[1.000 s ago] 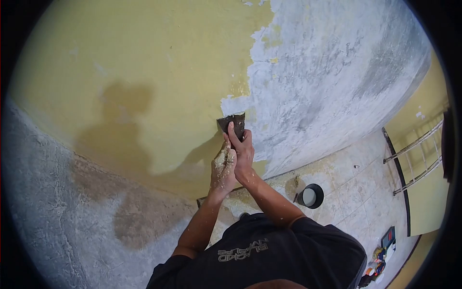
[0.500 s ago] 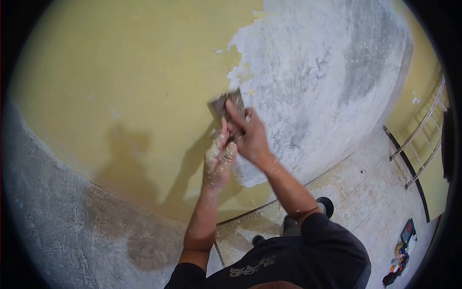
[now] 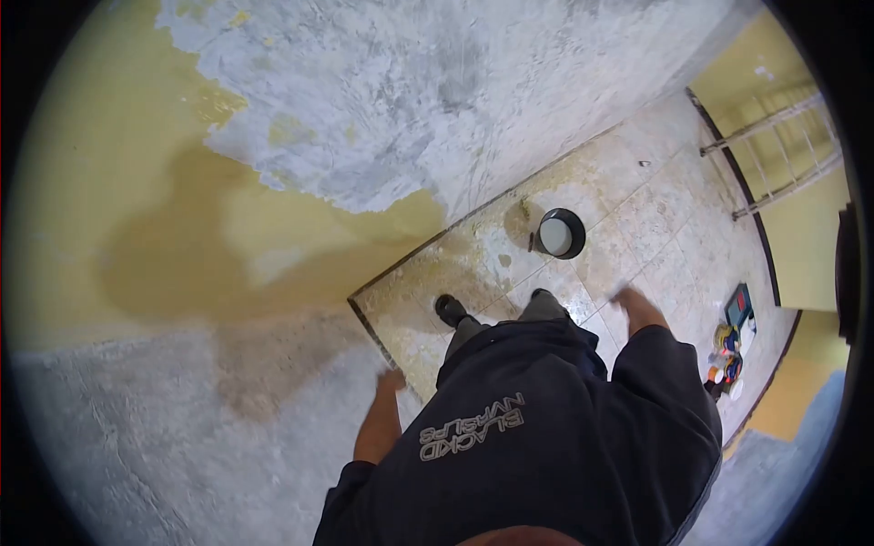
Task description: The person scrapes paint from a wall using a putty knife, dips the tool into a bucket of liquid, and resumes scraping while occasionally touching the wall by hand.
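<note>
My left hand (image 3: 391, 380) hangs low at my side, in front of the grey lower wall and near the dark floor border. Its fingers are too small and blurred to read. On the other side, over the tiled floor, is my right hand (image 3: 628, 297), smeared by motion, so I cannot make out anything in it. No scraper shows in either hand. A black bucket (image 3: 576, 226) with whitish liquid stands on the floor ahead of my feet. In front of me the yellow wall (image 3: 100, 146) has a large bare patch (image 3: 364, 100) of white and grey plaster.
Yellowish flakes and wet marks lie on the tiled floor (image 3: 637, 227) around the bucket. A metal ladder (image 3: 774, 150) leans at the far right wall. Several cans and a dark tray (image 3: 738, 305) sit on the floor to the right. My shoe (image 3: 449, 310) is near the wall corner.
Earlier both hands were together at the wall, a flat scraper in the right and pale flakes over the left. Now they are lowered and apart, and my view has turned down toward the floor and bucket.
</note>
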